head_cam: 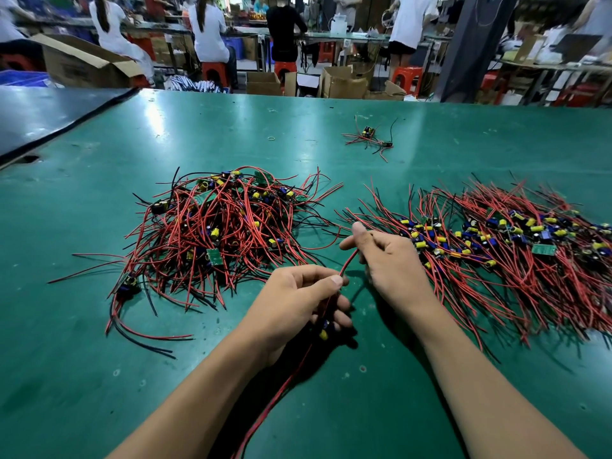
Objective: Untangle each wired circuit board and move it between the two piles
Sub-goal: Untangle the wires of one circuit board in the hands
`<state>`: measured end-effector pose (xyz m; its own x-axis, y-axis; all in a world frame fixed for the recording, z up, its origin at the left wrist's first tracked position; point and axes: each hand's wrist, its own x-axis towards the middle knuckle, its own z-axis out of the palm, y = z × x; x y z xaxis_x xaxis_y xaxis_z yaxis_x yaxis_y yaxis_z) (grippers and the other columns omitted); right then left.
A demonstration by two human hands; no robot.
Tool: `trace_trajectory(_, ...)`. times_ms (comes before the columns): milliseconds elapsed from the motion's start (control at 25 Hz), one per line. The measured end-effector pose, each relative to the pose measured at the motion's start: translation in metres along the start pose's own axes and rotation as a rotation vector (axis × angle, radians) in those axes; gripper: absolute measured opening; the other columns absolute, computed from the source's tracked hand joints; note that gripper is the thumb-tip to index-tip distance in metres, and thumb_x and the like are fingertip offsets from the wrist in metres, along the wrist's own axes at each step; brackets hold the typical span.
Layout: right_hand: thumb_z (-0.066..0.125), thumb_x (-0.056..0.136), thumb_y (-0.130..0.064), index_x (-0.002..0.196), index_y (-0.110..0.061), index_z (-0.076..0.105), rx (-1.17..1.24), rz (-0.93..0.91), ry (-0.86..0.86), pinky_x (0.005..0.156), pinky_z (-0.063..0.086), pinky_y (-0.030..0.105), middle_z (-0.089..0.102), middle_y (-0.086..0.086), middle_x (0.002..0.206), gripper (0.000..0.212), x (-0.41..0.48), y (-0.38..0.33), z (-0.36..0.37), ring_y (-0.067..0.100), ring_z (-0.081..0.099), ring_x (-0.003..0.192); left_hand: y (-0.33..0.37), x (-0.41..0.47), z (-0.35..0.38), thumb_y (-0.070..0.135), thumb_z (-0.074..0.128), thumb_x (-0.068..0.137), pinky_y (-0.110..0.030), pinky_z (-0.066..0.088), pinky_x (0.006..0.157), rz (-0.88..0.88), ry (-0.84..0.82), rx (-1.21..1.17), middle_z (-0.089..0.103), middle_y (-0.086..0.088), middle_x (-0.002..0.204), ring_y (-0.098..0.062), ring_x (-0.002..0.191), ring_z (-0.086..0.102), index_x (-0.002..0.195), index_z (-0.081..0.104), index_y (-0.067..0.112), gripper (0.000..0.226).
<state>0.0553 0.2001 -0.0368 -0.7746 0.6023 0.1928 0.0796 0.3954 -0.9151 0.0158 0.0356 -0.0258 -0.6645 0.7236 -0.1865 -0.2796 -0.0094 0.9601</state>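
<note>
A tangled pile of wired circuit boards point(218, 226) lies at the left of the green table point(99, 376). A combed-out pile point(496, 240), its red wires lying roughly parallel, spreads at the right. Between them my left hand point(298, 303) grips one wired board point(324, 329), whose blue and yellow parts show under the fingers. Its red wire point(347, 263) runs up to my right hand point(387, 256), which pinches it between thumb and fingers. Other red and black leads trail down toward me point(275, 399).
A few loose wired boards point(369, 137) lie apart at the far middle of the table, near a small rubber band point(271, 138). A darker table point(49, 111) adjoins at the far left. People sit and stand at benches beyond, with cardboard boxes point(344, 82) on the floor.
</note>
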Motion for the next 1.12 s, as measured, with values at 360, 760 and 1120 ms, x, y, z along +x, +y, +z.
trace_trajectory(360, 0.068, 0.061, -0.073, 0.107, -0.006, 0.071, 0.569, 0.413, -0.11, 0.04, 0.03, 0.019, 0.045, -0.007, 0.062, 0.082, 0.0, -0.01, 0.005, 0.007, 0.034, 0.041, 0.003, 0.0, -0.01, -0.009, 0.056, 0.091, -0.028, 0.059, 0.056, -0.048, 0.009, 0.005, 0.073, -0.017, 0.083, -0.024, 0.069, 0.072, 0.098, 0.065, -0.001, 0.013)
trace_trajectory(760, 0.053, 0.066, -0.081, 0.116, -0.007, 0.065, 0.59, 0.477, -0.094, 0.043, 0.041, 0.023, 0.053, 0.002, 0.079, 0.09, 0.001, -0.012, 0.002, 0.009, 0.044, 0.046, 0.016, 0.007, -0.015, 0.052, 0.04, 0.095, -0.045, 0.061, 0.076, -0.128, -0.023, -0.447, 0.071, -0.018, 0.114, -0.031, 0.1, 0.071, 0.12, 0.059, 0.001, 0.06)
trace_trajectory(1120, 0.062, 0.068, -0.076, 0.089, -0.011, 0.064, 0.493, 0.435, -0.23, 0.043, 0.036, 0.022, 0.052, -0.003, 0.064, 0.069, -0.004, -0.015, 0.004, 0.011, 0.045, 0.045, 0.016, 0.007, -0.025, 0.061, 0.039, 0.093, -0.052, 0.051, 0.097, -0.061, -0.034, -0.672, 0.064, -0.023, 0.125, -0.037, 0.115, 0.063, 0.13, 0.052, -0.003, 0.075)
